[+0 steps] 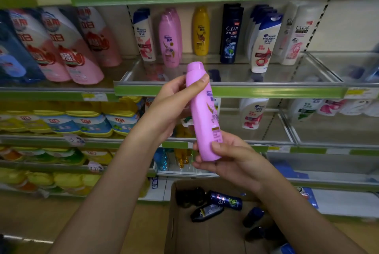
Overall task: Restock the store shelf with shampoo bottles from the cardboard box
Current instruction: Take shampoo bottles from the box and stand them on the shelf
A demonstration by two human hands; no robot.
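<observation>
While both hands' fingers (pixel 202 82) pinch the pink bottle (pixel 205 114) mid-frame, shelving it carelessly could topple the matching row (pixel 170 38) at upper centre.

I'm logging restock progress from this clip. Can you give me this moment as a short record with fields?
in hands: pink bottle, upright, slightly tilted, cap up
left hand: grips the bottle's upper part
right hand: holds the bottle's base
matching stock: pink bottles on shelf, between white and yellow ones
cardboard box: open, below the hands, dark bottles lying inside
</observation>
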